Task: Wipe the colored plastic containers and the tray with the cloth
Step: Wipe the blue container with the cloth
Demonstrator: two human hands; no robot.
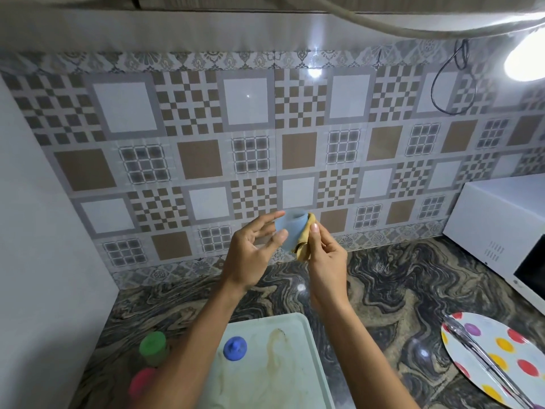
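Observation:
I hold a pale blue translucent container up in front of the tiled wall. My left hand grips it from the left with thumb and fingertips. Against its right side my right hand presses a yellow cloth. Below, a pale green tray with brown stains lies on the counter, and a blue lid rests on it. Left of the tray stand a green-lidded container and a pink-lidded one, partly hidden by my left forearm.
A marbled dark counter runs to the tiled wall. A white microwave stands at the right. A polka-dot plate with clear tongs lies at the lower right. A white wall closes the left side.

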